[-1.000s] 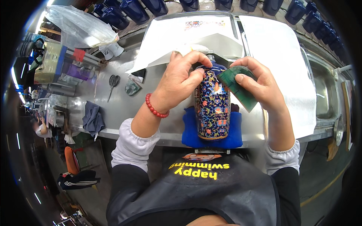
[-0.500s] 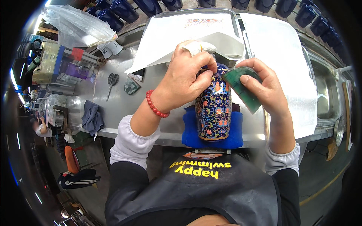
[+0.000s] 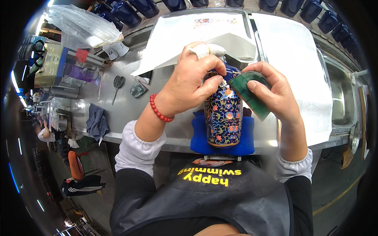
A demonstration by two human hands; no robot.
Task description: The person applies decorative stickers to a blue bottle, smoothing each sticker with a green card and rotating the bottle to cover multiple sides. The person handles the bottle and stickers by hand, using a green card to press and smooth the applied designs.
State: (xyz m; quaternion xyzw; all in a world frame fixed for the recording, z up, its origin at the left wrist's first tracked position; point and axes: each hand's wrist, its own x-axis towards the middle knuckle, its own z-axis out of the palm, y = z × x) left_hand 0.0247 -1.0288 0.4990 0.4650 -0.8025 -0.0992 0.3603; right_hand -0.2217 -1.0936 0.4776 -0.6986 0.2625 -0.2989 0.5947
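A dark blue vase [image 3: 223, 118] with a colourful floral pattern lies on a blue padded rest [image 3: 246, 135], its neck pointing away from me. My left hand [image 3: 199, 76] bends over the vase's shoulder. Its thumb and forefinger pinch the decal [image 3: 225, 84], whose edge is whitish and crumpled there. White cloth [image 3: 208, 50] with a yellow band wraps one finger of this hand. To the right, my right hand [image 3: 271, 86] grips a green, translucent scraper [image 3: 252, 94] between thumb and fingers. The scraper's upper left edge is beside the vase's shoulder. Part of the neck is hidden behind my left hand.
Behind the vase, a metal tray [image 3: 173, 16] holds white sheets and a patterned print [image 3: 214, 23]. Scissors [image 3: 117, 88], another green scraper [image 3: 138, 89] and a grey cloth [image 3: 97, 122] lie left. White paper [image 3: 303, 78] covers the right side, beside a sink [image 3: 342, 98]. Blue vases [image 3: 126, 13] line the back.
The vase has turned slightly, and more plain blue shows at its shoulder. A crumpled whitish decal edge now appears by my left thumb. My right hand and scraper have shifted slightly left.
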